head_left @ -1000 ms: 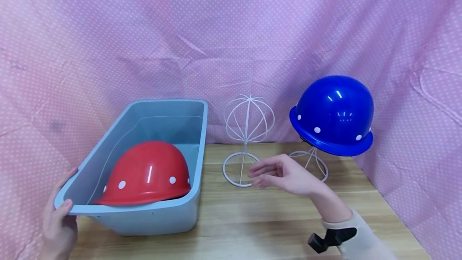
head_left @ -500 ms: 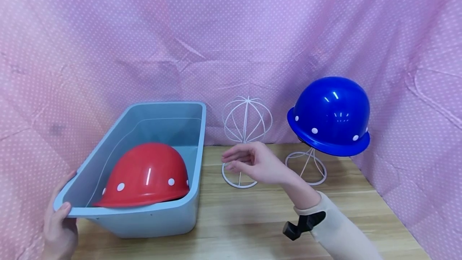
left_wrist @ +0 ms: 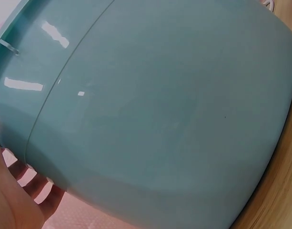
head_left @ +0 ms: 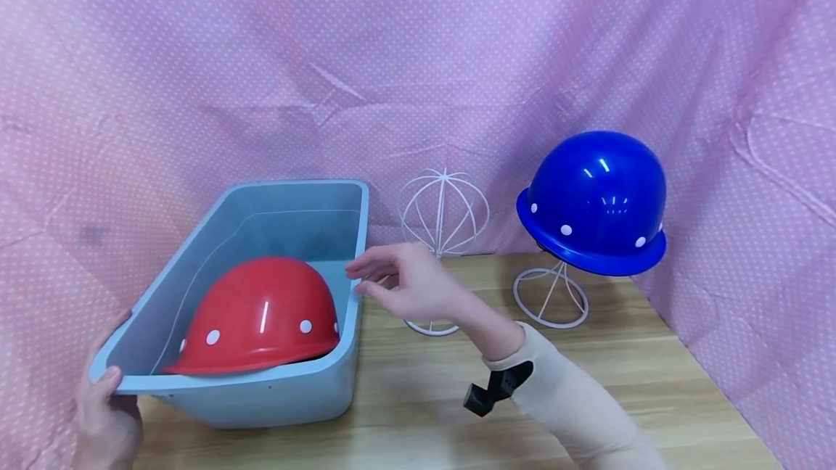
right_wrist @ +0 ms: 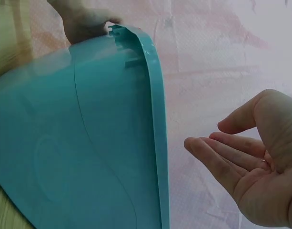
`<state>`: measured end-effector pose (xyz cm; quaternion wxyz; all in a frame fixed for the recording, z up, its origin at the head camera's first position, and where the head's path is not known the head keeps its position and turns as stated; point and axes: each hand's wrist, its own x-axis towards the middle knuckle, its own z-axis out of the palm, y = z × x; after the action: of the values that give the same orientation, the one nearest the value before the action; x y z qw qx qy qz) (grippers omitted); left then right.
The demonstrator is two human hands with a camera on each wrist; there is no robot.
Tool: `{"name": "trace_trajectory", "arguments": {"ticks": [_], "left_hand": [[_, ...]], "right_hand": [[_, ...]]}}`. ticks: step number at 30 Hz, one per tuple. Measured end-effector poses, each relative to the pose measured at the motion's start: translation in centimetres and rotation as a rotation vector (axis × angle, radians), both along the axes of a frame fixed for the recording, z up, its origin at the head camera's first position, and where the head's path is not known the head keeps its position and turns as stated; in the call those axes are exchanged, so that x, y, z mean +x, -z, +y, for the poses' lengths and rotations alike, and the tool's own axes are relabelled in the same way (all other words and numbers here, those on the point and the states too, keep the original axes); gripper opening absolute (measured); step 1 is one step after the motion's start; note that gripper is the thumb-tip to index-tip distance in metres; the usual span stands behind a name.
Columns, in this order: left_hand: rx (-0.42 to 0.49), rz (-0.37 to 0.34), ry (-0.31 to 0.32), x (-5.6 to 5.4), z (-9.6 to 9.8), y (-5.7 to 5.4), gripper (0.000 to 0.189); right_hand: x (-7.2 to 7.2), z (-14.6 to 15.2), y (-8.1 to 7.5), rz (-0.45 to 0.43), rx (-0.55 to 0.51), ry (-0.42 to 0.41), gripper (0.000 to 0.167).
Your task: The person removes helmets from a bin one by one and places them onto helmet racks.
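Observation:
My left hand (head_left: pixel 107 412) grips the near left corner of a blue-grey plastic tub (head_left: pixel 281 401), thumb over the rim and fingers along the outer side. In the left wrist view its fingertips press against the tub wall (left_wrist: pixel 150 114). Inside the tub, at the near end, lies a red hard hat (head_left: pixel 268 310) with white dots, brim down. My right hand (head_left: pixel 418 281) hovers by the tub's right rim, holding nothing. Its fingers are loosely bent with the thumb apart, and the right wrist view shows this hand (right_wrist: pixel 260 162) a little away from the rim (right_wrist: pixel 157 105).
A white wire stand (head_left: pixel 444 216) is behind my right hand, bare on top. To its right a blue hard hat (head_left: pixel 597 201) sits tilted on a second wire stand (head_left: pixel 551 321). Pink dotted cloth (head_left: pixel 418 56) hangs behind and beside the wooden table (head_left: pixel 444 397).
My right hand has moved left, from in front of the two stands to the tub's right rim. The left hand keeps its hold on the tub corner, and the hats stay put.

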<state>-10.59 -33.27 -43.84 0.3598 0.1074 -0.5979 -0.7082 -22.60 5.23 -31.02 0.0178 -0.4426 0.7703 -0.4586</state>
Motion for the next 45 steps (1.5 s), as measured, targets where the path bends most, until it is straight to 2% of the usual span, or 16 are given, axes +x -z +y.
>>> {"name": "trace_trajectory", "arguments": {"ticks": [5,12,17,22,24,28,35,40,43,45], "left_hand": [[0.070,0.047,-0.027,-0.3,0.7,0.1,0.060],[0.072,0.098,-0.063,-0.2,0.9,0.2,0.060],[0.086,0.126,-0.056,0.0,0.7,0.3,0.062],[0.102,0.154,-0.036,0.0,0.6,0.3,0.061],[0.101,0.149,-0.033,0.0,0.6,0.3,0.061],[0.056,0.084,-0.050,0.0,0.7,0.3,0.062],[0.037,0.047,-0.057,0.2,0.8,0.2,0.062],[-0.009,-0.022,-0.081,0.3,0.9,0.1,0.060],[-0.021,-0.017,-0.085,0.3,0.9,0.0,0.061],[0.003,0.032,-0.066,0.3,0.9,0.0,0.061]], "right_hand": [[0.9,-1.8,-0.3,0.054,0.079,-0.027,0.032],[2.2,-4.5,-0.2,0.156,0.213,-0.115,0.036],[3.0,-6.1,-0.1,0.219,0.290,-0.144,0.036],[3.6,-7.1,0.0,0.282,0.319,-0.148,0.039],[3.8,-7.3,0.0,0.311,0.332,-0.139,0.040],[4.3,-7.7,0.1,0.382,0.364,-0.101,0.043],[4.8,-8.0,0.6,0.476,0.395,-0.030,0.044],[4.9,-8.1,0.3,0.523,0.478,0.037,0.041],[4.7,-8.3,-0.1,0.564,0.531,0.087,0.035],[4.5,-8.4,-0.3,0.580,0.533,0.118,0.032]]}}
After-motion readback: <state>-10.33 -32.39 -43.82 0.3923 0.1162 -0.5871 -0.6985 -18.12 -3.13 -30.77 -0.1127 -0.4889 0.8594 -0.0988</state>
